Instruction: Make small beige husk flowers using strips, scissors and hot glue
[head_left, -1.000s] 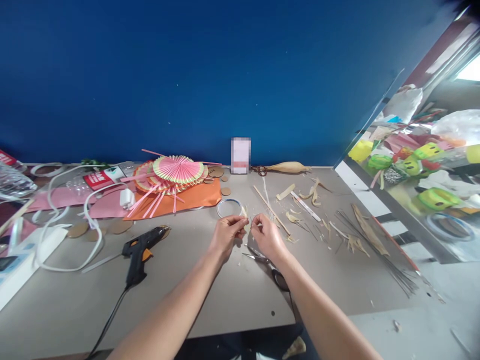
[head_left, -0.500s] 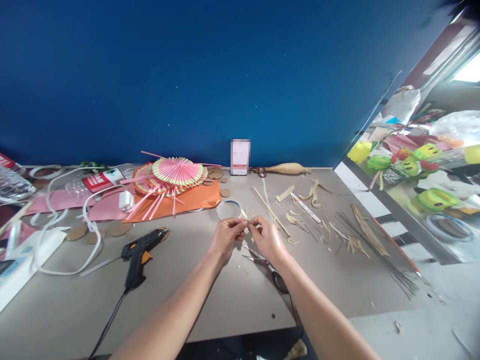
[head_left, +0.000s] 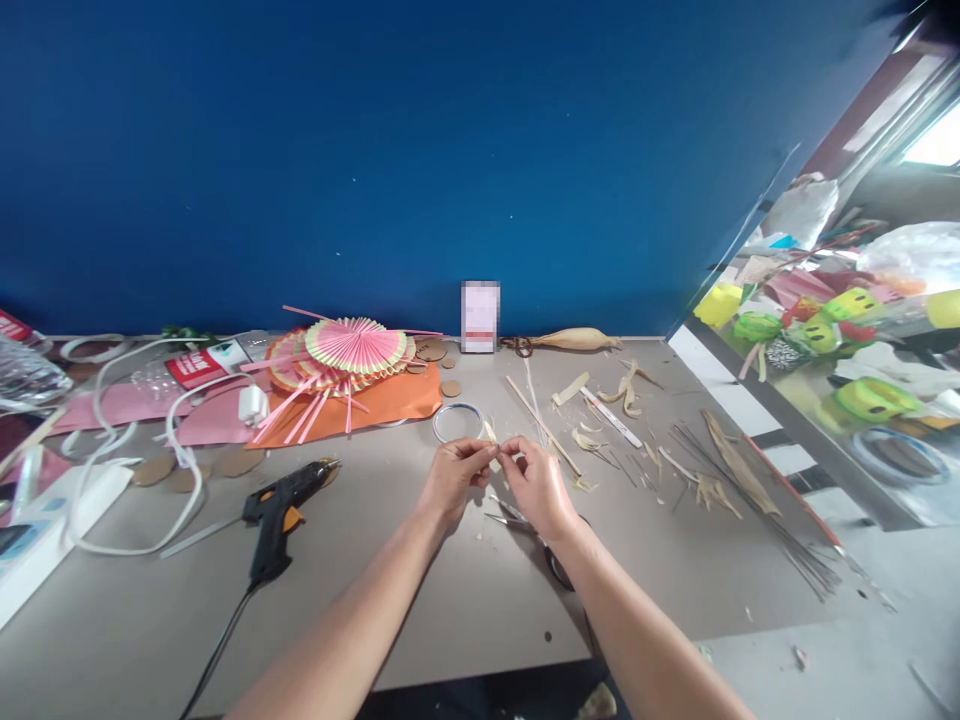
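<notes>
A small pale sliver [head_left: 490, 431], cream-coloured and narrow, looks like dried husk; it stands up at a slant from the fingertips, just on the near right side of the ring [head_left: 458, 423], its lower end hidden by the fingers. One second ago the two hands had a small gap between them there; now their fingertips meet, while the things on the table lie as they did.

The left hand [head_left: 457, 480], nearer the person than the ring, has thumb and forefinger closed on the sliver, the other fingers curled under. The right hand [head_left: 536, 485], to the near right of the ring, is also closed, thumb and forefinger pinching at the sliver's lower end; the exact contact is too small to make out.

Nearer the person than the ring lie scissors [head_left: 517, 522], blades parted, partly under the right wrist. Right of the ring are a thin wooden stick [head_left: 543, 426], a white pen [head_left: 613, 418] and curled husk scraps [head_left: 630, 388]; farther right, a bundle of thin wires [head_left: 795, 550]. To the ring's near left lies a black glue gun [head_left: 277, 510], and to its far left a pleated pink fan [head_left: 356, 345] on an orange sheet [head_left: 394, 402].
</notes>
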